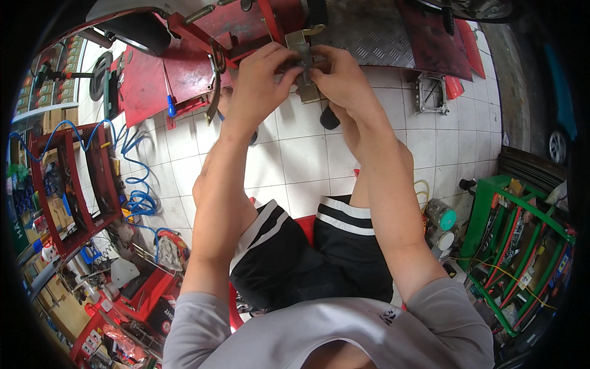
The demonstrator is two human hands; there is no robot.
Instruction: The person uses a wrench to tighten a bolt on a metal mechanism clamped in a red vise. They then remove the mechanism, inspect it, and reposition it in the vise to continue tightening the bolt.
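Note:
My left hand (267, 74) and my right hand (335, 77) meet at the top centre, fingers curled around a small dark metal piece (305, 64). It lies against an upright, dull brassy metal plate (309, 95) beside the red steel frame (267, 15); their exact contact is partly hidden by my fingers. Left of my hands, a blue-handled screwdriver (171, 106) lies on the red platform (144, 80). A curved metal arm (212, 111) hangs near it.
A treadplate ramp (375, 37) runs behind my hands, with a metal bracket (430, 92) on the tiles below. A red rack (58, 184), coiled blue hose (141, 200) and cluttered tools are at left. A green cart (479, 227) and plastic jars (442, 221) stand at right.

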